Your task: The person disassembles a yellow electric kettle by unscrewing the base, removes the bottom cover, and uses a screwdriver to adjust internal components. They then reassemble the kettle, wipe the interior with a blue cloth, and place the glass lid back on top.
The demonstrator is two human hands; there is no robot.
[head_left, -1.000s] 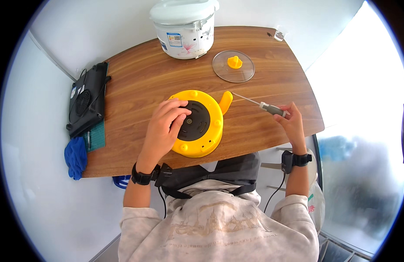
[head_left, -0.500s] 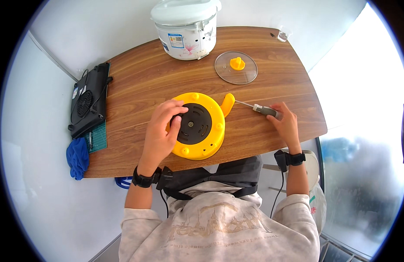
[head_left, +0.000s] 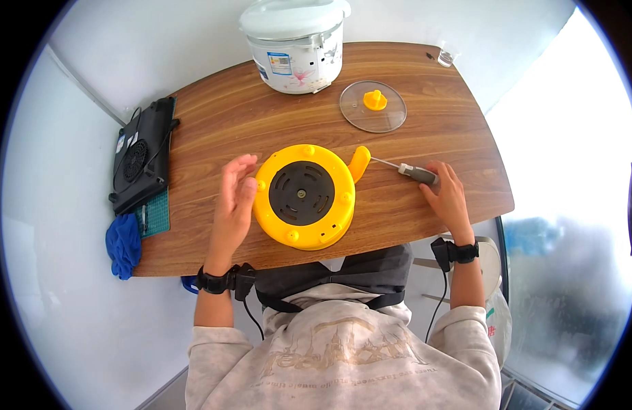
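Observation:
An overturned yellow electric cooking pot (head_left: 344, 174) lies on the table, its black slotted base plate (head_left: 301, 193) facing up and its stubby handle (head_left: 360, 163) pointing to the far right. Beside the pot's left rim is my left hand (head_left: 232, 205), fingers apart and holding nothing. A screwdriver (head_left: 413, 172) with a grey handle lies to the right, its shaft pointing at the pot's handle. My right hand (head_left: 450, 198) is at the end of the screwdriver, thumb and fingers spread on either side of its grip without closing on it.
Behind the pot lie a glass lid (head_left: 357, 117) with a yellow knob and a white rice cooker (head_left: 295, 65). A black appliance (head_left: 142, 160) rests on a green cutting mat (head_left: 157, 213) at the left edge, near a blue cloth (head_left: 123, 247). A small clear cup (head_left: 446, 58) stands far right.
My left hand has come off the pot's base and moved left, uncovering the plate. My right thumb has eased away from the screwdriver grip. The pot and screwdriver stay in place.

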